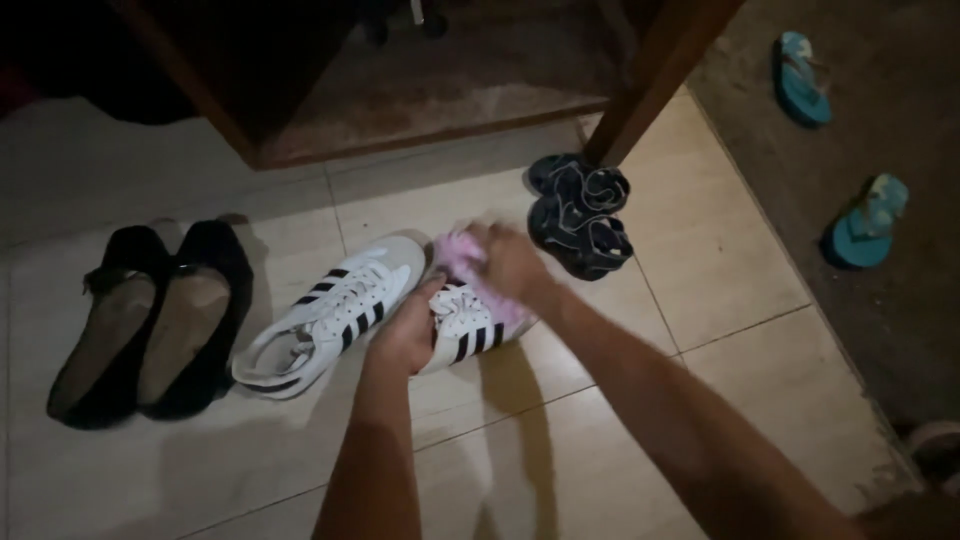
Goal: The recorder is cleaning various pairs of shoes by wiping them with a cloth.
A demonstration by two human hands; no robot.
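- A person's left hand steadies a white sneaker with black side stripes on the tiled floor, the fingers curled closed around the shoe's near side by its opening.
- The right hand presses a soft pink cloth against the toe end of the same shoe, the grip closed over the cloth; the motion blur hides how tightly.
- The matching sneaker lies just beside it to the left, laces up, touched by neither hand.
- A pair of black flat shoes sits farther left; a pair of dark sandals rests near a wooden post; two turquoise flip-flops lie well apart on the darker ground to the right.
- The held sneaker looks light and fairly stiff in the sole, with a softer upper that likely gives under pressure; the smooth white surface may slip under a rubbing cloth.
- The firmest hold appears to be around the heel and collar, or flat across the sole, leaving the toe free.
- The cloth looks limp and fluffy, easily bunched in one palm.
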